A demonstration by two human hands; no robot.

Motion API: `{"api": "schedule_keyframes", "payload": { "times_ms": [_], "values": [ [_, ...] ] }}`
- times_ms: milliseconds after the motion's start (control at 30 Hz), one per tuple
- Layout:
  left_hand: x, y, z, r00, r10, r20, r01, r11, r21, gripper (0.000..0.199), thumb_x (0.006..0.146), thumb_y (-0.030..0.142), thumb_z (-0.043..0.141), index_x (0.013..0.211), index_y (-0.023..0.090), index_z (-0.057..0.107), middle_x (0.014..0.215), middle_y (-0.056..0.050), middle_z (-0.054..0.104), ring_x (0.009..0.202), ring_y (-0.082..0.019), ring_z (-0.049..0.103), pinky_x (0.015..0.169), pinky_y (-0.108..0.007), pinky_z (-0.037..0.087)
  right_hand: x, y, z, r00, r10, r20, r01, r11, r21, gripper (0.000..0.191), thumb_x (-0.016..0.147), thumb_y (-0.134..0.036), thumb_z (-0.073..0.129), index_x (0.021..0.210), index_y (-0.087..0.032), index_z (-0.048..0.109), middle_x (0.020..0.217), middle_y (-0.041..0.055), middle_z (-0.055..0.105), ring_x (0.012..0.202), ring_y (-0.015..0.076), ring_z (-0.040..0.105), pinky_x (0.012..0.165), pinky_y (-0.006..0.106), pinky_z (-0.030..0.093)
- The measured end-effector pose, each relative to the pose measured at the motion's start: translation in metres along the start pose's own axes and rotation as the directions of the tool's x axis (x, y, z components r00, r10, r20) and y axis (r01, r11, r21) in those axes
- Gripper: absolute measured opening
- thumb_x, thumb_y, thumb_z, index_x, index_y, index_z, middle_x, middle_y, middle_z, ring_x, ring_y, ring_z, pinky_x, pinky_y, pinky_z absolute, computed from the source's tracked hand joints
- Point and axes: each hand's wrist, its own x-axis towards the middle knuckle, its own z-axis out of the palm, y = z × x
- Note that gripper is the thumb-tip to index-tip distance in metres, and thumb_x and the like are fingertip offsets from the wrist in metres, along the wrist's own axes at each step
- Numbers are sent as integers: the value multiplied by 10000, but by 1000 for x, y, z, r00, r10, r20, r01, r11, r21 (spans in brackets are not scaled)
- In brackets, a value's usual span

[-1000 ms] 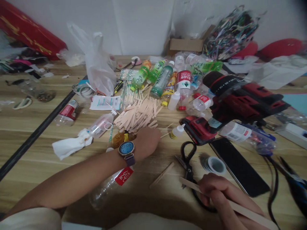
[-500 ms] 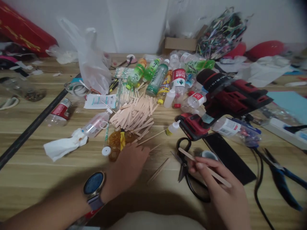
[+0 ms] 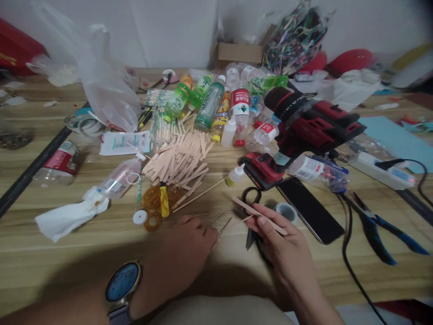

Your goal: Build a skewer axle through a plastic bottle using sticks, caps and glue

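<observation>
Stick of flat, pale wood sits, in the head view, pinched between thumb and fingers of the right hand, over black-handled scissors; the left hand curls at near centre beside thin wooden sticks, its grip unclear. The step seems to be stick handling, calling for a light pinch. Far right of centre, a clear plastic bag holds multicoloured strips; the brown cardboard box hides its contents.

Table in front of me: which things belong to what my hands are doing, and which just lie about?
Seemingly in use:
flat stick in the right hand
thin sticks beside the left hand
stick pile
scissors, perhaps

Likely just lying about:
drill
phone
pliers
power strip
plastic bag
</observation>
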Motion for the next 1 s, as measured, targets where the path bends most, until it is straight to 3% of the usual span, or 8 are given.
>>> {"api": "schedule_keyframes", "payload": {
  "times_ms": [267, 467, 600, 800, 1000],
  "values": [
    [5, -7, 13, 998, 36, 46, -33, 998, -60, 220, 939, 87, 515, 940, 233, 680, 802, -24, 703, 775, -223, 636, 793, -353, 448, 1, 8, -1, 1000, 3, 16, -3, 1000, 3, 416, 643, -463, 905, 986, -249, 807, 911, 59, 813, 799, 169, 762, 767, 228, 594],
    [9, -5, 5, 992, 12, 126, 3, 993, -114, 255, 912, 47, 504, 962, 220, 685, 867, -55, 716, 828, -259, 652, 813, -402, 474, 2, 12, 0, 999, -38, 18, 38, 999, -25, 371, 690, -489, 874, 994, -289, 803, 898, 27, 814, 823, 135, 754, 792, 188, 568],
    [10, -4, 1, 990, 9, 139, 9, 992, -126, 252, 899, 34, 521, 963, 211, 689, 881, -61, 720, 847, -268, 658, 824, -412, 482, 1, 15, -2, 996, -87, 3, 87, 994, -70, 366, 727, -496, 844, 1019, -279, 794, 887, 37, 813, 833, 165, 758, 791, 239, 584],
    [9, -4, -2, 992, 11, 129, 9, 989, -150, 249, 902, 35, 524, 952, 215, 688, 861, -54, 710, 836, -265, 651, 824, -411, 482, -3, 14, 0, 973, -231, -8, 226, 959, -172, 278, 795, -414, 807, 1003, -235, 767, 888, 64, 806, 806, 210, 763, 753, 317, 606],
    [8, -4, 1, 996, 20, 91, -2, 982, -187, 255, 957, 80, 469, 967, 221, 681, 863, -49, 698, 833, -252, 641, 816, -399, 477, -8, 15, 11, 883, -467, -36, 455, 874, -172, 125, 828, -308, 777, 794, -246, 674, 940, 33, 793, 867, 192, 757, 777, 324, 615]
  ]
}}
